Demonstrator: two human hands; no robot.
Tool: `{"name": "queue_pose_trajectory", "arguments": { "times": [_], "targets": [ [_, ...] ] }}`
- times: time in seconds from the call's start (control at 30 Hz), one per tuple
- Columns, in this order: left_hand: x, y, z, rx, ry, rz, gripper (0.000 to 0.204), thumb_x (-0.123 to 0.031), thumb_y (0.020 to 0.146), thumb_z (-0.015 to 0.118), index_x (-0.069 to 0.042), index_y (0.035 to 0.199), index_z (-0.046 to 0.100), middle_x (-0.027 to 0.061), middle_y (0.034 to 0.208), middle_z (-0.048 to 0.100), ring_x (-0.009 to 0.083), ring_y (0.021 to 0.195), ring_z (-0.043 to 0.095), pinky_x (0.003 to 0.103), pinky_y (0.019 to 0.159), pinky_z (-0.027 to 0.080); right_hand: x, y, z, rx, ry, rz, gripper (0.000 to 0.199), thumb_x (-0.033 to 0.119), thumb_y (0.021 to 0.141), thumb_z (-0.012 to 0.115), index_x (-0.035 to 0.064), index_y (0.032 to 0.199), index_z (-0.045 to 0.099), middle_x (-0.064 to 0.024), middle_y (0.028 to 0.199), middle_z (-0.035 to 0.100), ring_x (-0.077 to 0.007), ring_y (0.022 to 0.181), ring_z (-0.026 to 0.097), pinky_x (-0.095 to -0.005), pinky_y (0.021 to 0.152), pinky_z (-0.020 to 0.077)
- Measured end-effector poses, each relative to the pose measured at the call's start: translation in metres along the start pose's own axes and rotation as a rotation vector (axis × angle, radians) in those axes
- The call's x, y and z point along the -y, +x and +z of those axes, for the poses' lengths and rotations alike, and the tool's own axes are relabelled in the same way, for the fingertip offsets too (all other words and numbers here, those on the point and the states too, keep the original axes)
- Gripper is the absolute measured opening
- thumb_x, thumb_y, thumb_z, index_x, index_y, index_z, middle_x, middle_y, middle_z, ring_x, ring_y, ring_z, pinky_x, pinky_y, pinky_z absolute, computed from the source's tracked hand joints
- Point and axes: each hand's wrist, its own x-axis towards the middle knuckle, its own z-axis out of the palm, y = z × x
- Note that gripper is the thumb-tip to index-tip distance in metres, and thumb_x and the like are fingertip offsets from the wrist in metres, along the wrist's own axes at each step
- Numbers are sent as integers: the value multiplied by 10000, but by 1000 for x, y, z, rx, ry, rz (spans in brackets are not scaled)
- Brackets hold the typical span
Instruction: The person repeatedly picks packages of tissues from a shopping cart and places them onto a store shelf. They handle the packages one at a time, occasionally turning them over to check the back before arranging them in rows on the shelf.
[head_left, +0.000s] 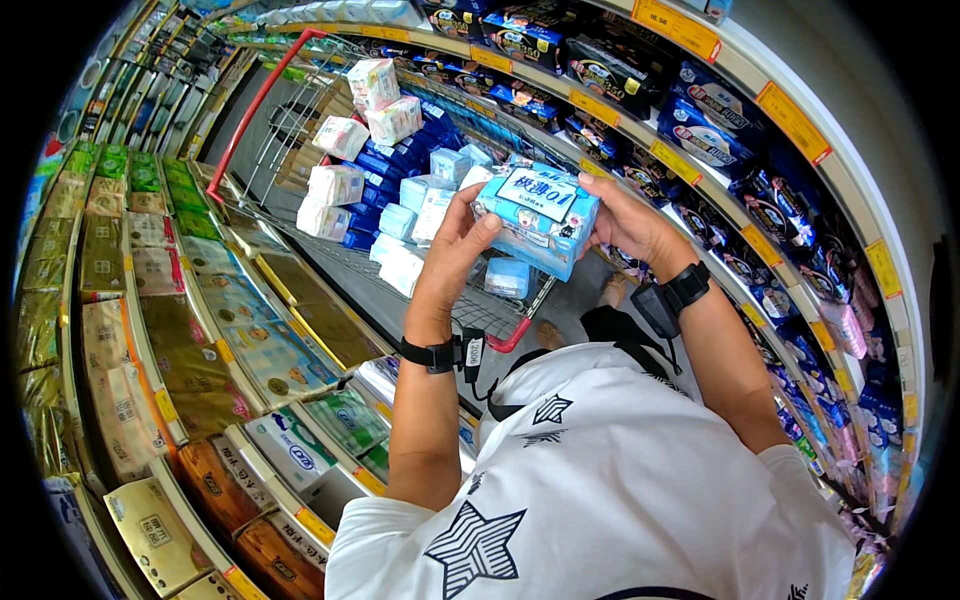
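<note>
Between my two hands is a light blue pack of sanitary pads (545, 225) with a white label on its upper face. My left hand (462, 232) grips its left side, thumb on the front. Along the right edge, my right hand (628, 222) has its thumb on top, the other fingers partly hidden behind the pack. The pack is held over the near end of a wire shopping cart (300, 110) with red handle bars. Inside the cart lie dark blue packs (385, 185), white and pink packs (335, 185), and pale blue packs (428, 190); one small blue pack (507, 278) sits below my hands.
Shelves with dark blue packs (700, 120) and yellow price tags (675, 160) curve along the right. On the left, low shelves hold tissue packs (165, 320) in green, gold and brown. A cart corner with a red bumper (512, 338) stands close to my body.
</note>
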Motion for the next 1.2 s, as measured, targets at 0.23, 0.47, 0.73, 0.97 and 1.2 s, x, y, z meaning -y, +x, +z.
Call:
{"name": "queue_pose_trajectory", "arguments": {
  "times": [0.23, 0.47, 0.73, 0.97, 1.2],
  "targets": [
    [0, -6, 0, -5, -7, -13, 627, -322, 934, 723, -33, 1419, 450, 93, 1270, 580, 180, 1184, 533, 327, 1009, 436, -12, 0, 3, -29, 54, -34, 762, 716, 943, 482, 86, 1370, 509, -134, 1236, 648, -254, 1028, 670, -443, 766, 574],
    [0, 0, 3, -40, 44, 27, 561, -265, 947, 718, -17, 1379, 460, 65, 1260, 579, 148, 1160, 531, 305, 991, 440, -19, 12, 3, -139, 192, -30, 661, 682, 986, 431, 126, 1327, 538, -78, 1210, 676, -203, 1060, 665, -396, 847, 559],
    [-23, -3, 18, -128, 60, 111, 588, -460, 947, 671, -68, 1359, 522, -19, 1030, 582, 76, 842, 460, 247, 716, 378, 5, 5, 14, -76, 137, -138, 822, 685, 973, 458, 53, 1496, 394, -163, 1472, 495, -279, 1339, 506, -499, 1043, 473],
    [-21, -6, 12, -41, -40, 132, 469, -286, 998, 647, -22, 1360, 509, 20, 1203, 587, 112, 1089, 524, 261, 940, 418, 11, -8, 18, -22, 281, -101, 801, 702, 972, 432, 76, 1470, 441, -136, 1463, 520, -276, 1315, 534, -499, 1067, 458],
    [-19, -5, 14, -30, 23, 180, 486, -283, 1002, 640, -2, 1373, 499, 10, 1209, 579, 109, 1100, 514, 270, 980, 412, 10, -10, 21, -47, 377, -70, 738, 691, 982, 422, 111, 1433, 493, -107, 1447, 546, -267, 1292, 554, -512, 1049, 469]
  ]
}}
